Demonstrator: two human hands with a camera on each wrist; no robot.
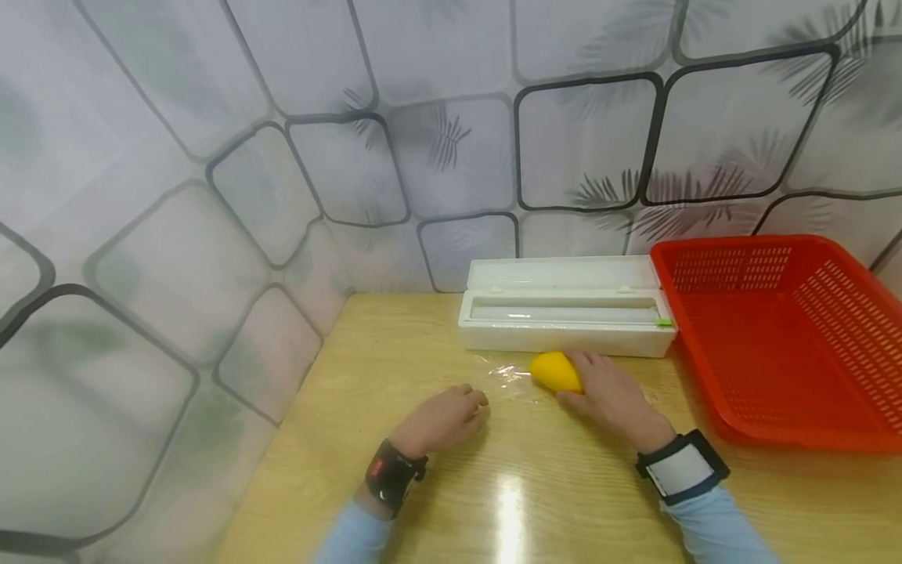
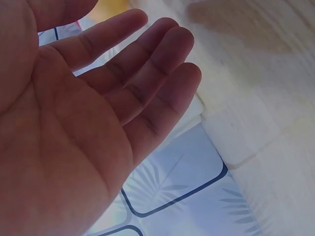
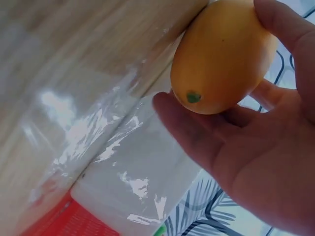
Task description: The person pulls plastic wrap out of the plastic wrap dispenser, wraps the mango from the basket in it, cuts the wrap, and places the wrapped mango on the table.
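Your right hand (image 1: pixel 611 395) curls round a yellow mango (image 1: pixel 556 371) and holds it on a sheet of clear plastic wrap (image 1: pixel 509 374) spread on the desk (image 1: pixel 395 439) near its back edge, just in front of the open white wrap dispenser (image 1: pixel 564 308). The wrap lies flat and has not been drawn over the fruit, so the wrapping looks barely begun, while your left hand (image 1: pixel 444 419) rests empty, fingers relaxed, near the sheet's left edge. The mango is smooth, egg-shaped and deep yellow-orange, with a small green stem spot (image 3: pixel 193 97) at one end.
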